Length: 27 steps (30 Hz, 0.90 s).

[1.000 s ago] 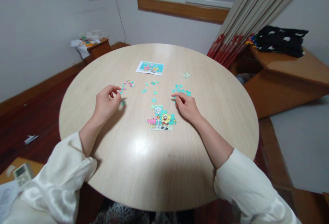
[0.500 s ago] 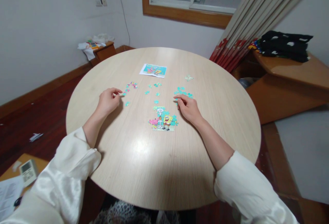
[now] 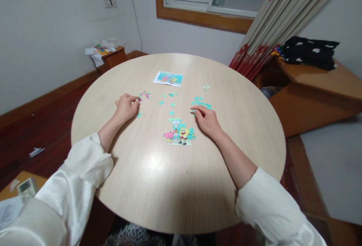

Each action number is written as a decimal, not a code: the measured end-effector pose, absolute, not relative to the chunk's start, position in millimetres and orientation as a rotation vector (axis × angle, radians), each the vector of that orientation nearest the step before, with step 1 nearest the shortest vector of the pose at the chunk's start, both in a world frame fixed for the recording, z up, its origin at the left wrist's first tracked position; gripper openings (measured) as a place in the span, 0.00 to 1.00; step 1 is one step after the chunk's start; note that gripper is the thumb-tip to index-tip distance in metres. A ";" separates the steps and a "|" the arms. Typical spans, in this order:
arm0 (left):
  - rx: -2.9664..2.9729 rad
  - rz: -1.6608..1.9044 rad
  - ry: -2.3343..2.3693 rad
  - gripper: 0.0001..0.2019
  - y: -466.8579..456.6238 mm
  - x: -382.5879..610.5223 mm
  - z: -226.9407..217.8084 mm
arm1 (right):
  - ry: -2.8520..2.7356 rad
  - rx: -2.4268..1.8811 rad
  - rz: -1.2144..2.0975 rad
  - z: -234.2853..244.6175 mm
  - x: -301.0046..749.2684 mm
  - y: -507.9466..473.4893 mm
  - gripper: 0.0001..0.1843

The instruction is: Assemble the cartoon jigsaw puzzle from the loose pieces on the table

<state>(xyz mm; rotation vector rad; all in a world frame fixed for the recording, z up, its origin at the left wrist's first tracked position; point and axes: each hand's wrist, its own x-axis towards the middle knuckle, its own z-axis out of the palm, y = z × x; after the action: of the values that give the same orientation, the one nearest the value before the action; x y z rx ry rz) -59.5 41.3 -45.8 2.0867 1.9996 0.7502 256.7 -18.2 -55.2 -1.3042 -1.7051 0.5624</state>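
Observation:
My left hand rests at the left of the round table, thumb and index finger closed on a small puzzle piece at the lower end of a group of pink and purple pieces. On the right, my right hand lies beside a cluster of teal pieces; its index finger is stretched out, the thumb is apart from it, and no piece shows between them. Between the hands, nearer to me, sits a partly joined cartoon puzzle with a yellow square figure and a tall pale one.
A printed reference picture lies toward the far side of the table. Several loose pieces are scattered in the middle, one teal piece is near my left hand, and pale pieces lie at the far right.
My left hand has moved a little right and up, so its fingertips now reach the pink and purple pieces. My right hand stays almost in place.

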 end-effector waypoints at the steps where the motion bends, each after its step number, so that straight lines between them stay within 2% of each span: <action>1: 2.095 0.752 1.992 0.17 41.7 -57.6 -45.4 | -1.706 -1.309 0.560 -55.2 256.8 -18.2 0.15; 11: 2.137 0.770 1.983 0.18 51.2 -40.5 -37.3 | -1.724 -1.356 0.549 -53.4 256.7 -20.0 0.16; 27: 2.331 0.444 1.722 0.10 44.3 -28.3 -25.4 | -1.715 -1.338 0.565 -55.4 257.3 -20.3 0.16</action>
<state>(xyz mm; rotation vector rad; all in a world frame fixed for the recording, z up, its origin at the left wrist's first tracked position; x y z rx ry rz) -28.3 44.3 -25.4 2.3306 1.7216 0.4439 257.3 -20.3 -55.4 -1.3378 -1.7148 0.5650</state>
